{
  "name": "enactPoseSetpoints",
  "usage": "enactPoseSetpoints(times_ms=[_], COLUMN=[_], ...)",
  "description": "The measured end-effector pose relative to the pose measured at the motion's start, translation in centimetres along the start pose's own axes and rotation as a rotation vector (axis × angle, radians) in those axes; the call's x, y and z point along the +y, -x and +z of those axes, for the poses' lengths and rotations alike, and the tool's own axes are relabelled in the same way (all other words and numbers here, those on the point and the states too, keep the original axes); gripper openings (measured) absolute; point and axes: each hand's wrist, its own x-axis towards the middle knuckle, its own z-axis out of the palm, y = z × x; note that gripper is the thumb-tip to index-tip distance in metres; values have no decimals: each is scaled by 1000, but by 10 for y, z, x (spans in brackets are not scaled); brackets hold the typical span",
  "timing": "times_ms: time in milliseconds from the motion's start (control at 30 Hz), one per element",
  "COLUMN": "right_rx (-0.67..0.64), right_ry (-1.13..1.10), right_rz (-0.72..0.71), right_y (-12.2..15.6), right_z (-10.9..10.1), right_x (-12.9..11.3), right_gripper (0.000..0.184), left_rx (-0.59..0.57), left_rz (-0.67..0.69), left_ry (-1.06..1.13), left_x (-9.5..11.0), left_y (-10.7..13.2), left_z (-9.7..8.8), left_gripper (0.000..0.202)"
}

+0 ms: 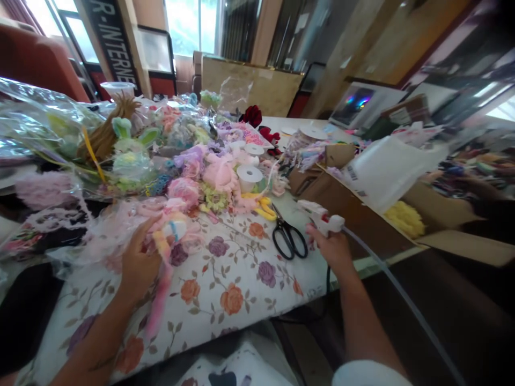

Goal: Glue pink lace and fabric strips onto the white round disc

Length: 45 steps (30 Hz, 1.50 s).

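My left hand (140,260) is at the left of the table, its fingers closed on a fuzzy pink and yellow strip (160,300). The strip's lower end hangs over the flowered tablecloth (245,276). A small white piece with a blue band (175,229) lies against those fingers; I cannot tell whether it is joined to the strip. At the table's right edge, my right hand (333,249) grips a white and red glue gun (319,215), with a long pale glue stick (392,276) trailing from its back. Black-handled scissors (290,241) lie between the hands.
Pastel yarn and fuzzy trims (217,166) pile up across the back, with a white spool (249,176) among them. Clear plastic wrapping (28,115) covers the far left. A cardboard box (346,203) with a white bag (386,169) stands right of the glue gun.
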Motion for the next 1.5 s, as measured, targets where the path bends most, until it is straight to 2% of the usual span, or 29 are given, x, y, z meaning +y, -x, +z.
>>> enactPoseSetpoints(times_ms=[100, 233, 333, 467, 667, 733, 800, 867, 933, 1000, 1067, 1167, 1300, 1433, 1500], right_rx=[25, 15, 4, -5, 55, 160, 373, 544, 533, 272, -46, -381, -574, -704, -702], right_ry=[75, 138, 172, 199, 277, 369, 377, 307, 179, 2, -137, -267, -333, -583, -687], right_rz=[-38, -41, -32, -13, 0, -27, -171, -297, -327, -370, -476, -584, -538, -370, -345], right_y=[-31, -55, -65, -64, -26, -4, 21, 48, 73, 93, 108, 120, 127, 133, 135], right_z=[-4, 11, 20, 21, 14, 15, 18, 27, 42, 63, 87, 120, 152, 167, 167], right_x=[19, 31, 31, 27, 31, 33, 28, 14, -12, -45, -80, -128, -166, -174, -172], right_gripper=[33, 36, 34, 37, 58, 64, 57, 38, 23, 21, 19, 20, 40, 41, 37], left_rx=[-78, -144, -168, -171, -163, -169, -159, -137, -118, -94, -56, -10, -15, -24, -11], left_rz=[-94, -147, -144, -139, -110, -78, -33, 41, 154, 288, 400, 483, 473, 455, 448], left_ry=[91, 98, 128, 174, 153, 137, 100, 30, -62, -150, -213, -259, -265, -257, -270], left_x=[5, 4, -1, 1, 8, 5, 1, -3, -5, -6, -6, -7, -8, -8, -7], left_y=[3, 4, 2, 1, 0, 0, 1, 2, 3, 3, 3, 2, 1, 1, 0], left_z=[0, 1, 2, 2, 2, 2, 3, 4, 4, 3, 2, 0, -4, -4, -3], left_gripper=[64, 68, 69, 69, 62, 60, 59, 56, 52, 49, 50, 54, 54, 49, 45])
